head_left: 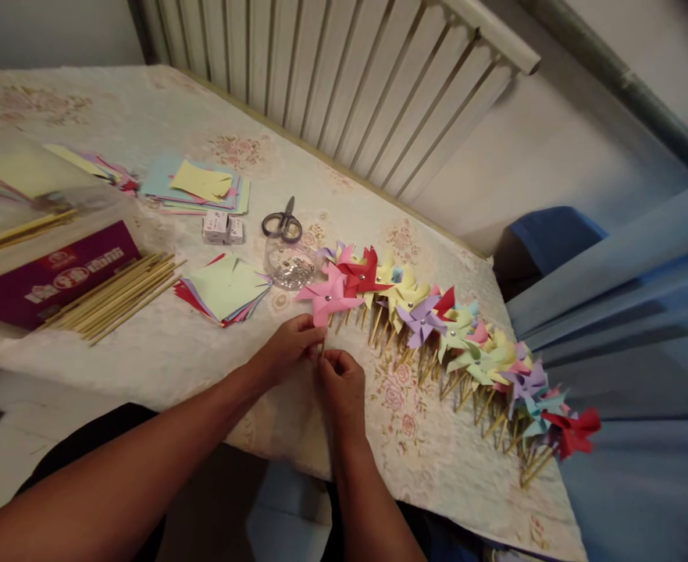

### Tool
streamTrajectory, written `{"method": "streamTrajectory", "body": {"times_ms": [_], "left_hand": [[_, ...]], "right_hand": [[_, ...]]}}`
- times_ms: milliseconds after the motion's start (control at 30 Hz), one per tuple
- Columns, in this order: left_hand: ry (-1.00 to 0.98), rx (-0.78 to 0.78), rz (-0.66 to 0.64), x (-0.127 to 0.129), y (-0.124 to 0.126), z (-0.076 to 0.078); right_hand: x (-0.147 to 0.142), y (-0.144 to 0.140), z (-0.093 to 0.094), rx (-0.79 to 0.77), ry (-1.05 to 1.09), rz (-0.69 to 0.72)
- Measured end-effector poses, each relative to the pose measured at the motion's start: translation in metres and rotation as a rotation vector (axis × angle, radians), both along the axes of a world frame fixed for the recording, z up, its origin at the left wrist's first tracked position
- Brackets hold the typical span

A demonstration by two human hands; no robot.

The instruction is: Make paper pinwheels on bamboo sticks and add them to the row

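I have both hands at the near edge of the table (162,359), working on one pink pinwheel (327,298). My left hand (288,346) is closed in a pinch, fingertips drawn together just under the paper head where it meets the stick, which steadies the wheel from below. My right hand (340,382) is curled shut around the lower part of the same thin stick, thumb and forefinger meeting at the top; the stick itself is almost wholly hidden between the two hands, so I cannot tell how much of it there is. The pinwheel stands upright at the left end of a long row of finished pinwheels (466,351) that runs off to the right and nearer along the table, heads overlapping and sticks pointing toward me, likely laid that way so each new one simply joins the end.

Supplies sit to the left within reach: a bundle of bare wooden sticks (118,297) lying beside a purple box (44,281), a stack of cut paper squares (226,290) just right of them, and farther back more coloured sheets (200,186). Between the squares and the row is a clear dish of small shiny pins (290,269), with scissors (283,225) just beyond it, close to where the heads get fixed.
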State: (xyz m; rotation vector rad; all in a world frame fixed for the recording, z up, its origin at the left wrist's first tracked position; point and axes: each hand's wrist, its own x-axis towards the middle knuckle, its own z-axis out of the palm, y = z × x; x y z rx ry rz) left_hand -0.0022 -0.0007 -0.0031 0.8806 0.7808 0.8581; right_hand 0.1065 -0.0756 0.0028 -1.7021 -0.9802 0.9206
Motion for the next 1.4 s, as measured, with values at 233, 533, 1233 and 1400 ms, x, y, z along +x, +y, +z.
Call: {"method": "streamTrajectory", "body": {"times_ms": [233,533,1233,1400], "left_hand": [[0.015,-0.009,0.011,0.005,0.000,0.006],[0.176,0.115,0.061,0.007,0.001,0.015],[0.266,0.106,0.034,0.007,0.007,0.011],[0.289,0.111,0.025,0.008,0.006,0.011]], "right_hand": [[0.003,0.003,-0.005,0.022,0.017,-0.031],[0.003,0.003,-0.011,0.024,0.035,-0.057],[0.005,0.004,-0.014,0.008,0.076,-0.053],[0.005,0.003,-0.012,0.000,0.100,-0.057]]}}
